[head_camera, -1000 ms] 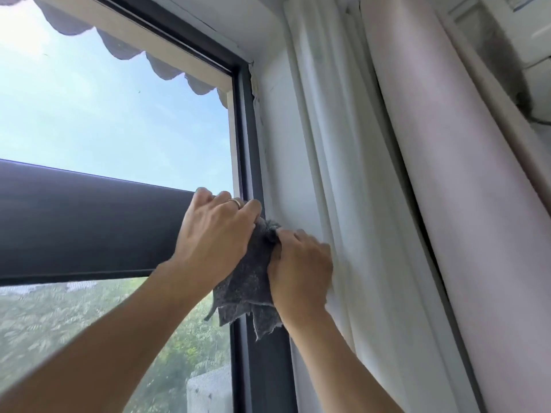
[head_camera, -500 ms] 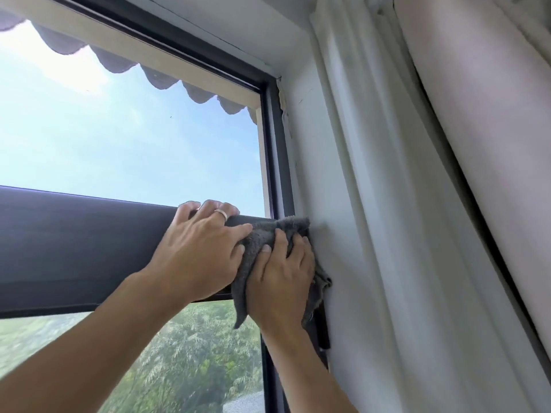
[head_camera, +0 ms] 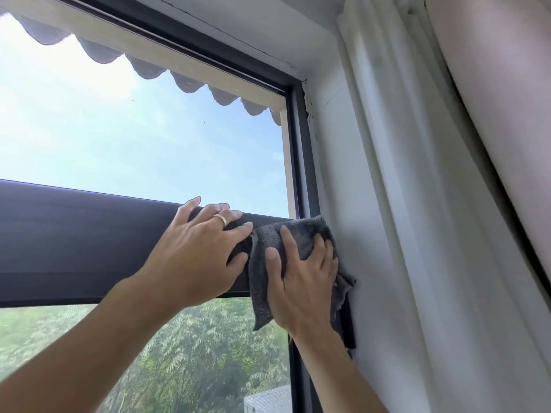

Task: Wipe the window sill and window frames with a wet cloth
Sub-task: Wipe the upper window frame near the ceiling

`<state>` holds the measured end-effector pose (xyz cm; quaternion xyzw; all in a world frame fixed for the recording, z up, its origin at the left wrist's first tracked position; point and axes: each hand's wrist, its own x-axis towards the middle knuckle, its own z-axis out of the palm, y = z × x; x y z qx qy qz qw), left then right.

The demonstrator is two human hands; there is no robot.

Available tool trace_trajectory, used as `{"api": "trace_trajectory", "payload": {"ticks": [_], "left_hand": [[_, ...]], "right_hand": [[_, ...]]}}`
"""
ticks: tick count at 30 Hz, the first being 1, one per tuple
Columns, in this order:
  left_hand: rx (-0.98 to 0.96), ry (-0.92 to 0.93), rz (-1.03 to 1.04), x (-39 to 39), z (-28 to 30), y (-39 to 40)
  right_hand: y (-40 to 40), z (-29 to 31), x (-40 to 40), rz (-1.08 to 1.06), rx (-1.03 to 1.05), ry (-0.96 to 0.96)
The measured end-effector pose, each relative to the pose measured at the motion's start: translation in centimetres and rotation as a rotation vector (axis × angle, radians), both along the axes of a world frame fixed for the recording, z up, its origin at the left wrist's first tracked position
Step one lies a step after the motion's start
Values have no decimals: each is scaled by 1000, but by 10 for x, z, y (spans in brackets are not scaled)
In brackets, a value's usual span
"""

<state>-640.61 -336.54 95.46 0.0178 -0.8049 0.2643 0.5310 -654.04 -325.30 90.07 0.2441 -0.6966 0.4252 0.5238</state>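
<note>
Nearest to us, both forearms reach up from the bottom edge toward the window. Our right hand [head_camera: 301, 281] lies flat on the grey cloth [head_camera: 301, 236], fingers spread and nearly straight, pressing it against the dark frame [head_camera: 302, 162] where the upright side post meets the white wall [head_camera: 366, 204]; it pushes rather than grips. The cloth is bunched above the fingertips and hangs in loose folds below the palm, covering that stretch of the post. Our left hand [head_camera: 202, 251] sits just beside it on the broad dark crossbar [head_camera: 74, 239], fingers extended and hooked lightly over its top edge, the thumb touching the edge of the cloth; it holds nothing, only rests there. A ring [head_camera: 221, 219] shows on one finger. To the right, a white curtain [head_camera: 417, 204] hangs in folds close to the wall, with a heavier pale drape [head_camera: 507, 114] beside it. Beyond the glass, a scalloped awning [head_camera: 155, 70] runs along the top, with bright sky under it, green trees [head_camera: 193, 353] below the crossbar, and a grey roof [head_camera: 268, 397] at the bottom.
</note>
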Motion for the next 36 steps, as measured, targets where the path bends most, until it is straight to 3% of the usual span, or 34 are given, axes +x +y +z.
{"api": "trace_trajectory", "payload": {"ticks": [3,8,11,17,22,27,29,32,36], "left_hand": [[6,37,-18,7,-3,-7],[-1,54,-18,20,-10,-22],[-33,65,-5,24,-10,-28],[-36,78,16,39,-9,-37],[-62,97,44,55,-8,-50],[-59,91,66,59,-12,-56],[-63,100,61,63,-16,-61],[-47,133,65,72,-15,-71],[-32,153,79,75,-16,-73]], "right_hand": [[-20,17,18,44,-73,-102],[-20,1,0,-67,-145,136],[-22,16,-5,-60,-305,58],[-35,-1,19,-33,2,307],[-21,21,-1,-111,-307,66],[-52,0,37,-57,90,398],[-39,5,22,-39,29,342],[-43,14,27,-90,-255,186],[-91,6,77,-73,15,459]]}}
